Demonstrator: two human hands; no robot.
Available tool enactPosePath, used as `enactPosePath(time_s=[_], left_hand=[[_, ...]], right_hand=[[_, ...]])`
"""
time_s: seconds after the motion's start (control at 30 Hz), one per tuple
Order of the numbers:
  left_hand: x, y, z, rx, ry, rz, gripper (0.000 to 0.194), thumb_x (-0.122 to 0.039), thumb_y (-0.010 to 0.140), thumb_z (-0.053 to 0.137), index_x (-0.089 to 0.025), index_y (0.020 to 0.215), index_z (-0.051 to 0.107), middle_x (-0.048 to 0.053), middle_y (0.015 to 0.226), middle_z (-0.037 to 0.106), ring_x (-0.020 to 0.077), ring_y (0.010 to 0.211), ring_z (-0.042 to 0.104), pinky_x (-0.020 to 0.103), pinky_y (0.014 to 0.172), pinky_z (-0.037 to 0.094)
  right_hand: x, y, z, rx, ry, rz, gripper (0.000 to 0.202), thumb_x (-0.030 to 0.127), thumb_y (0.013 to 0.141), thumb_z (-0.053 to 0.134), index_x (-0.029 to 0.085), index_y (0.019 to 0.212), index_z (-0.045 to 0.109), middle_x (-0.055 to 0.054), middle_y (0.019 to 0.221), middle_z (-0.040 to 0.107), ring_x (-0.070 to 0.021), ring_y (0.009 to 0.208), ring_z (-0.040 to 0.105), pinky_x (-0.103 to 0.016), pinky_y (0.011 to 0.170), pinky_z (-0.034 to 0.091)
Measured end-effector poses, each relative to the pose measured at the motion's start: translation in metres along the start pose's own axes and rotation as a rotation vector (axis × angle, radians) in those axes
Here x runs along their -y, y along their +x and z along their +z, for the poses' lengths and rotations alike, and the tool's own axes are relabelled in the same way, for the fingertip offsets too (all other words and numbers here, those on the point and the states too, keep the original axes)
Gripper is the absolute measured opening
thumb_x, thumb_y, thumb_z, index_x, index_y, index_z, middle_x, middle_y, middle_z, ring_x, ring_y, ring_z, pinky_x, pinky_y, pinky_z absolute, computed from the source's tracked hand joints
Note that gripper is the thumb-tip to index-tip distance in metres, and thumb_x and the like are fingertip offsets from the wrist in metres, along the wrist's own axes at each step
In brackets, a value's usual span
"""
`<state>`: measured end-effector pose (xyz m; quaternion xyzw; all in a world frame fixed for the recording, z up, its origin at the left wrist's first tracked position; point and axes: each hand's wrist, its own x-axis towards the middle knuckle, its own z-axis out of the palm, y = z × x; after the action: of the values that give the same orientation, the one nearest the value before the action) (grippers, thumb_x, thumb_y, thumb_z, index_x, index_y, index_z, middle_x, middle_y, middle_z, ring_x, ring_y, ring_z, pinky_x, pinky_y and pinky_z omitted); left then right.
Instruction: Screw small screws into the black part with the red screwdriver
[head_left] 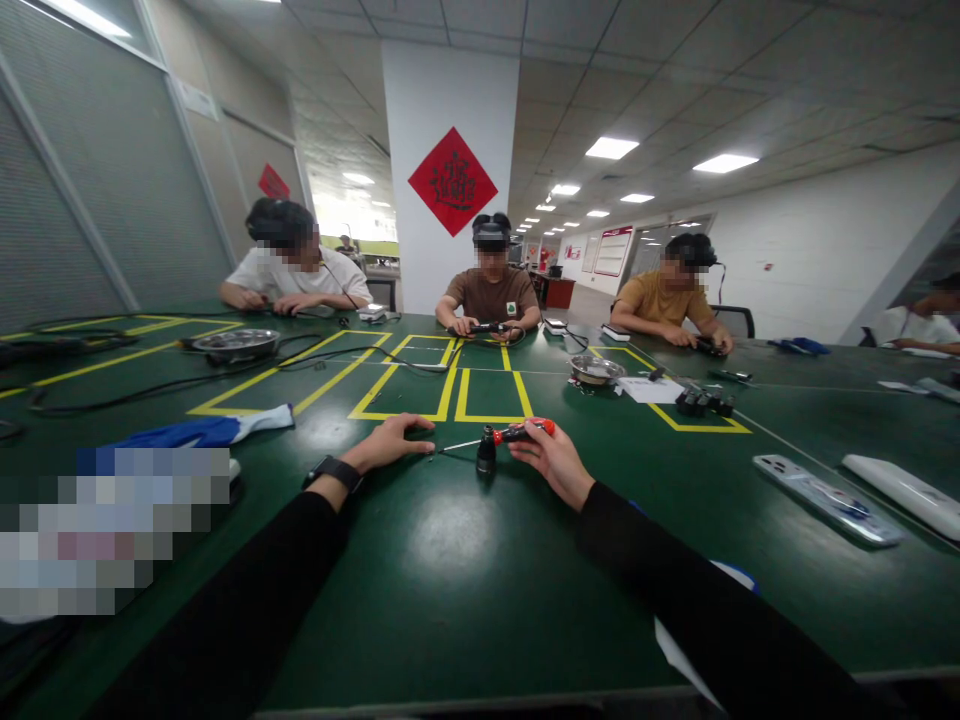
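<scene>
My right hand is closed around the red and black handle of a screwdriver, whose thin shaft points left. Just below the screwdriver, a small black cylindrical part stands upright on the green table; whether the two touch I cannot tell. My left hand, with a dark watch on its wrist, rests on the table close to the screwdriver tip. Its fingers are stretched out and apart, and no held thing shows. A tiny light speck lies near its fingertips, too small to name.
A blue and white glove lies left. Metal bowls, cables and yellow tape mark the table. Several black parts sit right, beyond a phone and a white object. Several co-workers sit opposite.
</scene>
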<state>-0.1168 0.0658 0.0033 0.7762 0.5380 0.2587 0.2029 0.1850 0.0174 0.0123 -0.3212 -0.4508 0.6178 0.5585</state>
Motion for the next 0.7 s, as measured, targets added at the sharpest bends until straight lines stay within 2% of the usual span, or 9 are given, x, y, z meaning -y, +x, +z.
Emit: enactPosePath(time_s=[0.2, 0.47, 0.7], left_hand=[[-0.0063, -0.0021, -0.0020, 0.013, 0.000, -0.013, 0.059, -0.052, 0.059, 0.066, -0.020, 0.108, 0.062, 0.007, 0.117, 0.060, 0.0259, 0.110, 0.052, 0.035, 0.098, 0.037], [-0.0073, -0.0037, -0.0015, 0.007, 0.029, -0.017, 0.058, -0.057, 0.059, 0.064, -0.022, 0.106, 0.063, 0.008, 0.116, 0.060, 0.0277, 0.110, 0.051, 0.037, 0.097, 0.036], [-0.0091, -0.0048, -0.0016, -0.015, -0.028, -0.022, 0.060, -0.054, 0.054, 0.069, -0.022, 0.104, 0.064, 0.007, 0.115, 0.061, 0.0277, 0.108, 0.052, 0.037, 0.097, 0.037]], right_hand=[[0.0031, -0.0018, 0.0020, 0.018, -0.007, 0.022, 0.020, 0.028, 0.078, 0.061, 0.018, 0.093, 0.051, -0.008, 0.097, 0.067, -0.0152, 0.075, 0.068, -0.029, 0.073, 0.054], [0.0020, -0.0014, 0.0027, 0.004, 0.005, 0.018, 0.020, 0.027, 0.078, 0.062, 0.018, 0.092, 0.051, -0.006, 0.092, 0.068, -0.0143, 0.072, 0.068, -0.028, 0.070, 0.055], [0.0007, -0.0001, 0.0010, -0.027, 0.042, 0.001, 0.018, 0.028, 0.077, 0.062, 0.018, 0.089, 0.052, -0.005, 0.085, 0.069, -0.0142, 0.070, 0.068, -0.026, 0.065, 0.055]])
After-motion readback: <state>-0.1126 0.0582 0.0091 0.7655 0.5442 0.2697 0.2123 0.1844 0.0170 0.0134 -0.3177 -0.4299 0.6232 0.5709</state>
